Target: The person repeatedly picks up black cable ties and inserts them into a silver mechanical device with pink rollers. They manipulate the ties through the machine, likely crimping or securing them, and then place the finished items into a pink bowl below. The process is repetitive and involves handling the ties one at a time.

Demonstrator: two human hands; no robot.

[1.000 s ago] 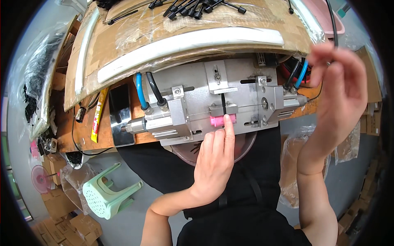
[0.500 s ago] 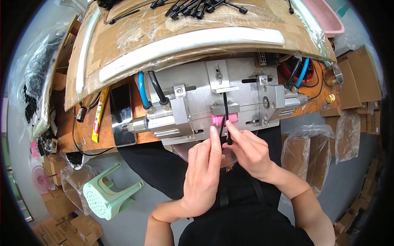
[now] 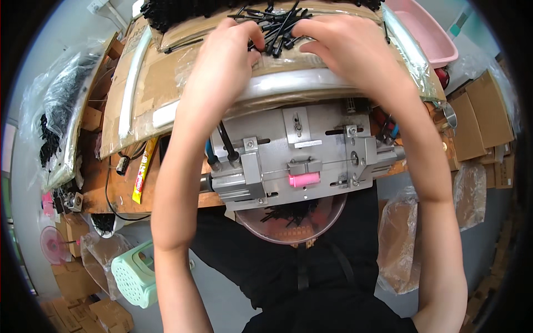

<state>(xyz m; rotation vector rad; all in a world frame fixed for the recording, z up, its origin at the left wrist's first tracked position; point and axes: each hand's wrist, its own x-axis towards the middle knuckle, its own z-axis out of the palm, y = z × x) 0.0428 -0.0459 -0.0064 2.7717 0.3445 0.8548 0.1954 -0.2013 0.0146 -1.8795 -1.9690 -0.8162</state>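
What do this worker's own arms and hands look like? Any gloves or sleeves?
The left hand and right hand are gloveless, with no watch or bracelet showing. Both forearms are uncovered; the clothing at the lower edge is black.

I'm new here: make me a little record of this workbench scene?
Black rods: loose pile on cardboard
Left hand: fingers at pile's left side; grip unclear
Right hand: fingers at pile's right side; grip unclear
Metal fixture: pink cylinder at front middle
Bowl: translucent, below fixture's front edge, dark pieces inside
Stool: pale green, floor, left
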